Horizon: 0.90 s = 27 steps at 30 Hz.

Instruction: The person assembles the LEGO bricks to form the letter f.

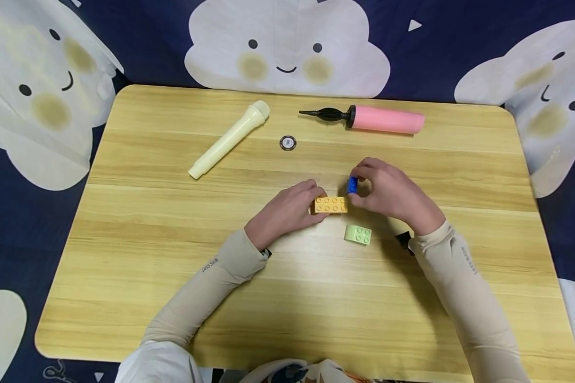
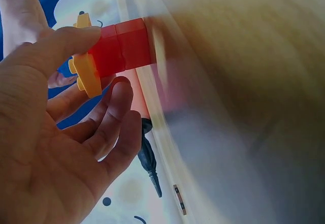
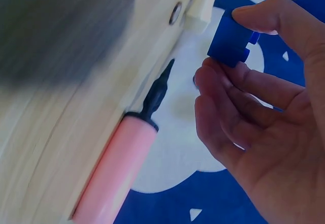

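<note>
Item, left hand (image 1: pixel 286 211): fingers bent, partly closed, gripping a yellow eight-stud toy brick (image 1: pixel 331 205), studs up, with what looked like two red bricks (image 2: pixel 123 48) beneath it; whether that stack touched the table (image 1: pixel 124 239), I could not tell.
Item, right hand (image 1: pixel 393 194): thumb and fingertips pinching a small blue brick (image 1: pixel 352 185), studs up, just beside the yellow one's far right corner and apart from it.
Item, light-green brick (image 1: pixel 358 234), one end smooth: loose on the table's near side.
Set farther back: poker chip (image 1: pixel 288 143), cream microphone-shaped stick (image 1: pixel 230 139), pink hand pump (image 1: pixel 388 119).
Step in hand, as I judged it: bringing blue to the stack. Next move, I reckoned, called for aligning it over the yellow studs and pressing straight down, left hand bracing.
</note>
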### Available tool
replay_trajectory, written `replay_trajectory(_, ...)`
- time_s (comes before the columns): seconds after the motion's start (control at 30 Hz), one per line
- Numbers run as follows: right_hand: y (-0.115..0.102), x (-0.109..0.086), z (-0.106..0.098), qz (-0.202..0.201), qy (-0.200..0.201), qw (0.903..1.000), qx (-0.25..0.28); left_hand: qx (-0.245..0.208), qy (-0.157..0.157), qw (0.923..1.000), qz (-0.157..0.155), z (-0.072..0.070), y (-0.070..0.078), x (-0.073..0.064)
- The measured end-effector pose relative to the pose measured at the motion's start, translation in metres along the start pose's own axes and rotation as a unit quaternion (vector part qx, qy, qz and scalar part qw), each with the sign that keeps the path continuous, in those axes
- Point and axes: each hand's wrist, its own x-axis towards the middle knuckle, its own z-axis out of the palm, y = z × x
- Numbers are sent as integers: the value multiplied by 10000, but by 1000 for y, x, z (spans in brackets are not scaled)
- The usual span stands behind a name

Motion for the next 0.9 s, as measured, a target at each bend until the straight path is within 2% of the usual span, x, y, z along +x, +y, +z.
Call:
replay_trajectory(0.3,-16,0,11,-516,-62,9985,141,-33,2,10000,57,0,-2,-1)
replay_trajectory(0.7,-28,3,20,-667,-533,9963,60,-75,-51,9999,112,0,-3,0)
replay_trajectory(0.9,-31,3,22,-799,-495,9956,-38,-22,-46,9999,104,0,-4,0)
